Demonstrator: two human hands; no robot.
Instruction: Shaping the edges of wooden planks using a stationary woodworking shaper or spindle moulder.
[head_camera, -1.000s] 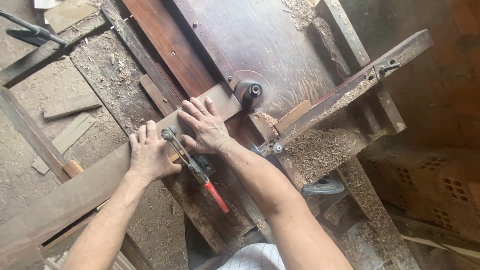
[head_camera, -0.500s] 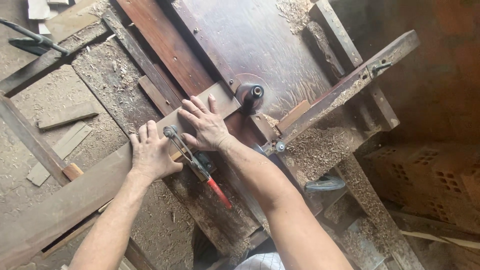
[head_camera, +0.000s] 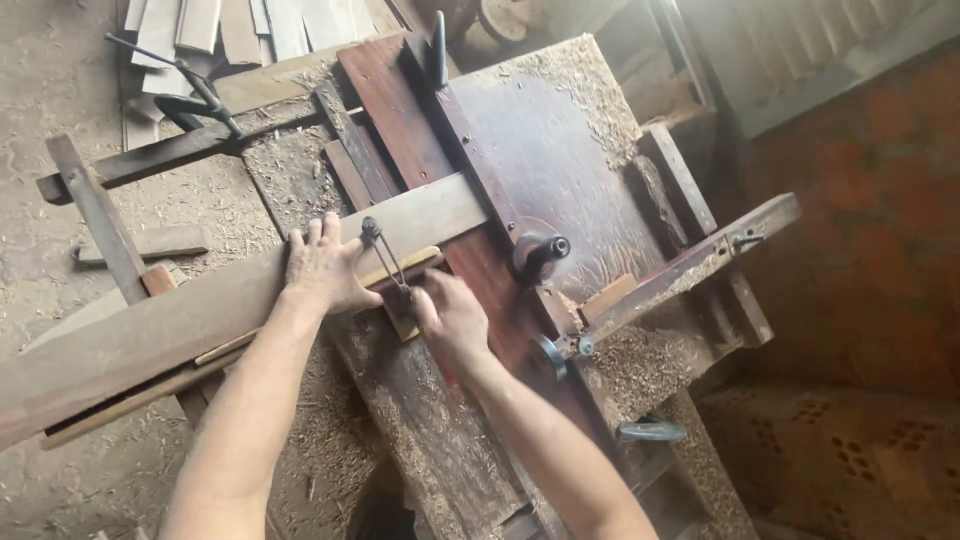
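Left hand (head_camera: 322, 268) lies flat, fingers spread, on the long plank (head_camera: 180, 325); right hand (head_camera: 450, 318) grips a thin strip (head_camera: 400, 268).

Rough woodworking shop, floor-level setup. Shown by a heavy dark-stained wooden machine table (head_camera: 560, 150) coated in sawdust, with a round cutter spindle (head_camera: 541, 251) rising through its top, a long plank (head_camera: 200, 310) laid across it, and shavings heaped along the frame. Also offcut boards (head_camera: 240, 28) stacked on the dusty ground, a metal clamp (head_camera: 190, 90) on a rail, and a bare red brick wall (head_camera: 860, 240) alongside.
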